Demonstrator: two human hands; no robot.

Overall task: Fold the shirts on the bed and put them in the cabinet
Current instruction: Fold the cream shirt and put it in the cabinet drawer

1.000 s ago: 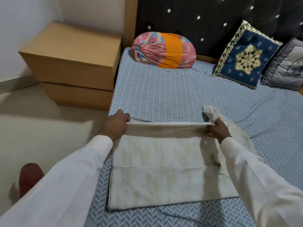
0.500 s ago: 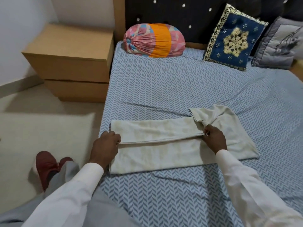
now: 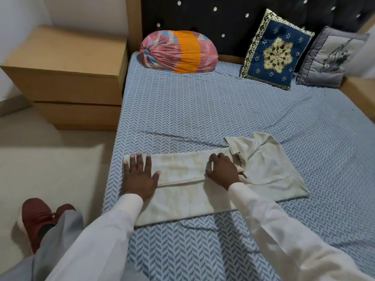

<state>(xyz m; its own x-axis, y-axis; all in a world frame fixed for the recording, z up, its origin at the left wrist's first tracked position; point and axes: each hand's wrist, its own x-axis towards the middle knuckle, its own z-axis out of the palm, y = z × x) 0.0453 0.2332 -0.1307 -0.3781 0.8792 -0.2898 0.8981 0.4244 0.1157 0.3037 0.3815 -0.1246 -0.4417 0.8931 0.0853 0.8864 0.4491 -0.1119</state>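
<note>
Head view | cream shirt (image 3: 182,171) lies half-folded at the bed's (image 3: 203,118) near-left edge | left hand (image 3: 139,176) flat on it, fingers straight | right hand (image 3: 222,171) presses it, fingers loosely bent, gripping nothing | wooden drawers (image 3: 67,82) beside bed, closed

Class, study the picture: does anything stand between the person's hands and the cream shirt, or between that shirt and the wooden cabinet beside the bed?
Nothing visible does. The left hand and right hand rest directly on the shirt, and only bare bedsheet separates it from the cabinet, whose drawers look closed.
</note>
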